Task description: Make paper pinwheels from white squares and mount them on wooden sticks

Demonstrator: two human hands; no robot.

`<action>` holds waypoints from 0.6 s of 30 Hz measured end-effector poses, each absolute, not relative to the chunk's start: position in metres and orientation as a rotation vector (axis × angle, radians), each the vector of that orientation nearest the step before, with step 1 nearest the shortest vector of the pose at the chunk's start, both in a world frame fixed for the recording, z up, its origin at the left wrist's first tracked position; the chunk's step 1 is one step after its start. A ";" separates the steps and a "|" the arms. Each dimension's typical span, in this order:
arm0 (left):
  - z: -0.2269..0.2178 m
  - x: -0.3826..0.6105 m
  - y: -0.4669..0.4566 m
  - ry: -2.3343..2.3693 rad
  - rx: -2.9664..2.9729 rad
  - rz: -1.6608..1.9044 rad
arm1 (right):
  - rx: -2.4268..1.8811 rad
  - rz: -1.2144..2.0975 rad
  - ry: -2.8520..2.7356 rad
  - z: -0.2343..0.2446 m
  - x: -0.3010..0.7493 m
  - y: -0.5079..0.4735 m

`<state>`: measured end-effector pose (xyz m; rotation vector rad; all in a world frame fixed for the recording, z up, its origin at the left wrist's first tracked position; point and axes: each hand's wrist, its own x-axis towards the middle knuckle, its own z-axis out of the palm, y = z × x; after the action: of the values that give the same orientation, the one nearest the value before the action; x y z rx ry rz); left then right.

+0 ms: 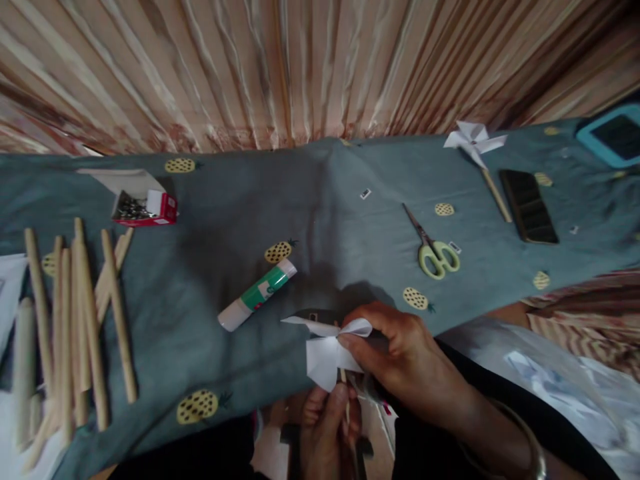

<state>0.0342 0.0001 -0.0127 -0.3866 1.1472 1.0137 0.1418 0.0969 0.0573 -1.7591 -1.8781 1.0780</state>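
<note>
A white paper pinwheel [323,357] is held just beyond the near edge of the cloth-covered table. My right hand [395,347] pinches its middle between thumb and fingers; whether a pin sits there is hidden. Below it, my left hand [330,417] is closed around the thin wooden stick [343,375] behind the paper blades. A glue stick [257,295] with a green label lies on the cloth to the left of the pinwheel. Scissors [433,250] with light green handles rest to the upper right of my hands.
Several wooden sticks [90,320] lie in a pile at left, near an open red box [167,209] of small metal pins. At right are another paper pinwheel [474,141], a dark phone [529,205] and a blue-framed device [613,133]. A pleated curtain [300,73] hangs behind the table.
</note>
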 end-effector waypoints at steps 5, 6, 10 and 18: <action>-0.003 0.033 0.011 1.127 -0.373 0.977 | -1.792 1.263 -1.818 0.054 0.145 0.105; -0.001 0.033 0.012 1.131 -0.355 0.989 | -1.785 1.287 -1.811 0.053 0.146 0.106; 0.001 0.035 0.013 1.114 -0.280 1.039 | -1.711 1.317 -1.828 0.045 0.150 0.112; 0.007 0.033 0.011 1.039 -0.155 1.147 | -1.646 1.393 -1.849 0.029 0.152 0.123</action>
<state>0.0332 0.0107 0.0066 -0.1555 1.0394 1.1473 0.1525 0.1227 0.0294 -1.6462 -1.8491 1.3928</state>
